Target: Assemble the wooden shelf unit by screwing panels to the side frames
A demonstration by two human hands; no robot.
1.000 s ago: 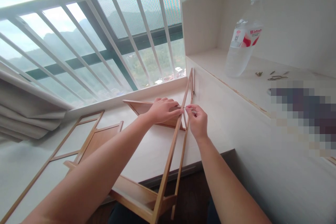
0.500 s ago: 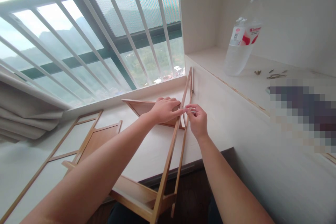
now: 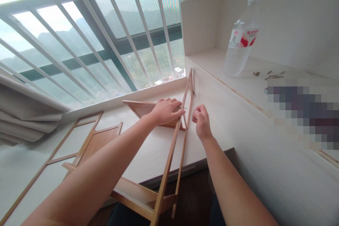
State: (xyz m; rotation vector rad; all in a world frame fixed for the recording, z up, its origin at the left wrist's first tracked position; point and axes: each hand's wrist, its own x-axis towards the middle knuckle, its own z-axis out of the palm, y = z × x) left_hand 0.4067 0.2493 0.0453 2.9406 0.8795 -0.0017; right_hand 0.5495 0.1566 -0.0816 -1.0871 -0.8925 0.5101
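My left hand [image 3: 166, 110] grips the upright rail of a light wooden frame [image 3: 171, 150] that leans from the floor edge up against the white shelf wall. Its fingertips press the rail beside a small metal screw [image 3: 183, 108] that sticks out of the wood. A brown wooden panel [image 3: 141, 107] lies under that hand on the white desk [image 3: 159, 155]. My right hand [image 3: 201, 118] hovers just right of the rail, fingers curled shut, a short gap away from the screw. I see nothing in it.
A clear water bottle [image 3: 239, 49] stands on the raised white shelf [image 3: 212, 63], with loose screws [image 3: 270, 75] further right. Another wooden frame [image 3: 79, 137] lies flat on the desk at left. A folded curtain [image 3: 26, 113] and a barred window [image 3: 119, 35] are behind.
My right hand has let go of the screw at the rail and pulled back to the right. My left hand has stayed on the rail.
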